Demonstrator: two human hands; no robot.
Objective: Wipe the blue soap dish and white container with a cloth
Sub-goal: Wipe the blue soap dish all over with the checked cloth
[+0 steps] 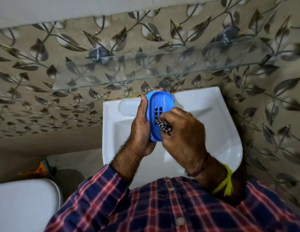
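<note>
The blue soap dish [160,102] is an oval tray with square drain holes, held tilted above the white sink [218,124]. My left hand [140,128] grips its left edge, thumb on the rim. My right hand [181,131] is closed around a black-and-white checked cloth [164,127], which presses into the dish's lower inside. The white container is not in view.
A glass shelf [112,76] on two metal brackets juts from the leaf-patterned wall just above the sink. A chrome tap [164,84] sits behind the dish. A white toilet lid [25,205] lies at lower left, with an orange object [39,169] on the floor beside it.
</note>
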